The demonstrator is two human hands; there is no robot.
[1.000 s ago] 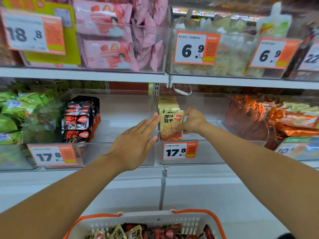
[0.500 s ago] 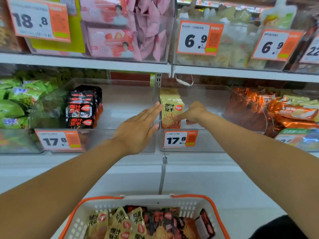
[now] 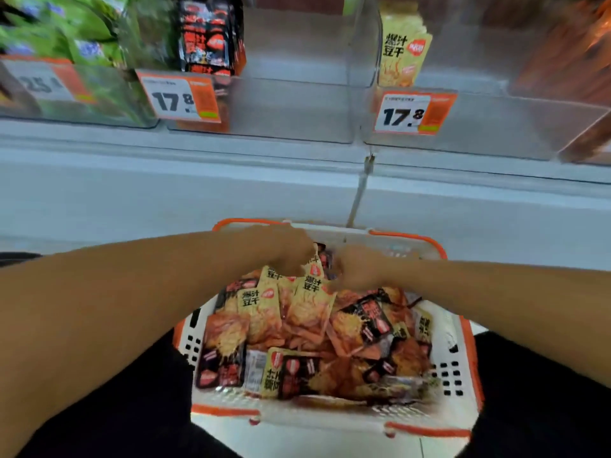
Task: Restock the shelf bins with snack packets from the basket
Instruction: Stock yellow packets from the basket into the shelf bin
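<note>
Snack packets (image 3: 310, 312) in the basket (image 3: 463, 355) lie under both curled hands.

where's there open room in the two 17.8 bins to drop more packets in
Left 17.8 bin: bare floor right of the black packets, up to the divider wall. Right 17.8 bin: bare floor right of the yellow packets, up to the orange packets' bin. Crowded: the green packets' bin and the basket.
</note>
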